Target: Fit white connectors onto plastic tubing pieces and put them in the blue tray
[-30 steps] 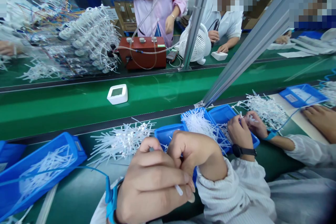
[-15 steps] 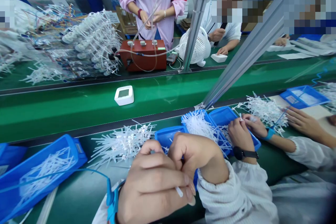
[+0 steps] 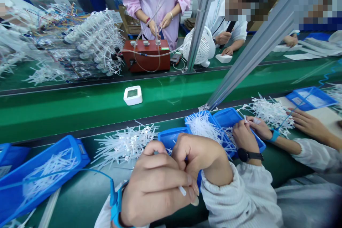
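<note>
My left hand (image 3: pixel 157 181), with a blue strap (image 3: pixel 117 205) round its wrist, is closed on a thin white plastic tube (image 3: pixel 182 190). One short end of the tube sticks out between the fingers; the rest is hidden. Pressed against it, my right hand (image 3: pixel 201 155) is bent over with its fingers curled in. Its fingertips meet the left fingers, and what they pinch cannot be seen. Behind my hands lie a heap of white tubes with small end pieces (image 3: pixel 127 144), a blue bin (image 3: pixel 171 135) and another blue bin piled with white tubes (image 3: pixel 203 126).
At the left stands a long blue bin (image 3: pixel 77 160) with loose white tubes. A green conveyor belt (image 3: pixel 66 108) carries a small white device (image 3: pixel 133 95). A metal post (image 3: pixel 248 42) slants across the right. Beside me, a co-worker's hands (image 3: pixel 247 137) work over a blue bin.
The white device has moved right along the belt. My hands keep almost the same pose. Across the belt, the hands of the person in pink have shifted lower.
</note>
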### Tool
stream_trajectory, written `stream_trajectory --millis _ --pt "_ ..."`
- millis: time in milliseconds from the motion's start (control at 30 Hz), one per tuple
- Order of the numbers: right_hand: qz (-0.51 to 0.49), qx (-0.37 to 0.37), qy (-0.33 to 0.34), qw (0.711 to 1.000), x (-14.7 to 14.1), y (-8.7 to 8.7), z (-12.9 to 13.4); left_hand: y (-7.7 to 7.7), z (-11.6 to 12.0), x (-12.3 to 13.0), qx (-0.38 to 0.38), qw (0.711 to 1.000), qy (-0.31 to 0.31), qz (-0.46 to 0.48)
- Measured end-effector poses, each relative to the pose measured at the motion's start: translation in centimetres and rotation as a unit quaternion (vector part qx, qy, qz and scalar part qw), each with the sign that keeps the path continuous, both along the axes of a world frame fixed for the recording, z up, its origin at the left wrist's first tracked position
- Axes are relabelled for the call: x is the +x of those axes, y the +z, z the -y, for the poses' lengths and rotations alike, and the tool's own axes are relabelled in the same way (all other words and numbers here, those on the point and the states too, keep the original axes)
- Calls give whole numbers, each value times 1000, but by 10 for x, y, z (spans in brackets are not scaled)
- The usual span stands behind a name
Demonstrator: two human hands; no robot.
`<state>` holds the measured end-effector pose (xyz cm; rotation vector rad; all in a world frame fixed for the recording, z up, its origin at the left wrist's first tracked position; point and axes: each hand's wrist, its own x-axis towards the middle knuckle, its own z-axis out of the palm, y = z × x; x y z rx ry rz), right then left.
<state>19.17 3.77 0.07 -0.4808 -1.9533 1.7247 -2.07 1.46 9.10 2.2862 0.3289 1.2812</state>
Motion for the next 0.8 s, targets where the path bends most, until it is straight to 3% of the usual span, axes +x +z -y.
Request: stream_trajectory --millis 167,333,567,800 --pt "-36 -59 80 994 -23 8 -10 -2 1 -1 19 1000 12 -3" --pt "-38 -86 70 993 -20 15 -6 -1 1 1 -34 999 -1 7" --pt "-45 -78 75 993 -20 14 -6 -3 0 -1 3 1000 -4 -3" --pt "-41 -65 68 995 -20 12 -7 -6 2 -2 -71 997 -24 14"
